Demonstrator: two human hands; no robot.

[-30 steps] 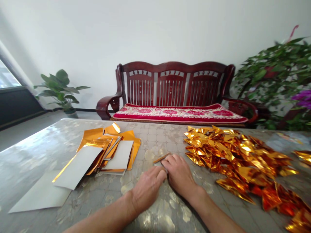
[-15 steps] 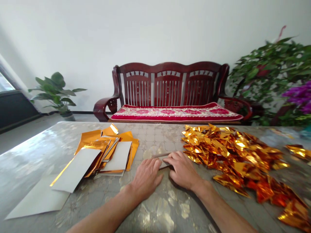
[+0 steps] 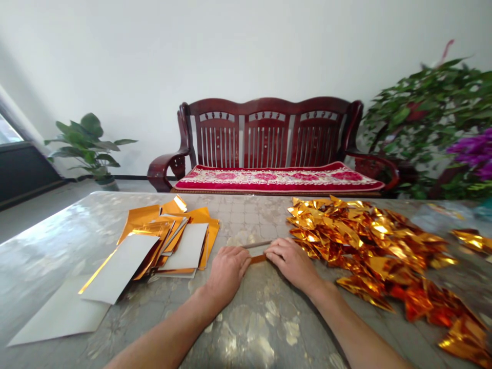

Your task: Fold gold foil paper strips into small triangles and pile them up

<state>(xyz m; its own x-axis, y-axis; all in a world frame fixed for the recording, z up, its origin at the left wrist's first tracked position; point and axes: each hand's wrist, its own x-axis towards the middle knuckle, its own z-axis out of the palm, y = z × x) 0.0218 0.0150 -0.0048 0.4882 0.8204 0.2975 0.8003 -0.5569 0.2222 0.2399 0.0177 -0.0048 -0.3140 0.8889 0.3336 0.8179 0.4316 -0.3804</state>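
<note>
While the left hand (image 3: 229, 269) and right hand (image 3: 291, 262), fingers bunched, are covering its ends, a folded sheet (image 3: 257, 251) is lying inward from the far edge of the table (image 3: 253, 328); whether hidden fingertips are pinching it cannot be told. Its visible middle is showing pale grey behind an orange-gold near strip (image 3: 259, 259).

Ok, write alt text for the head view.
A person's left hand and right hand touch opposite ends of a partly folded sheet on a patterned table. Loose gold and pale sheets lie left, a heap of folded gold pieces right, with a wooden bench behind.
</note>
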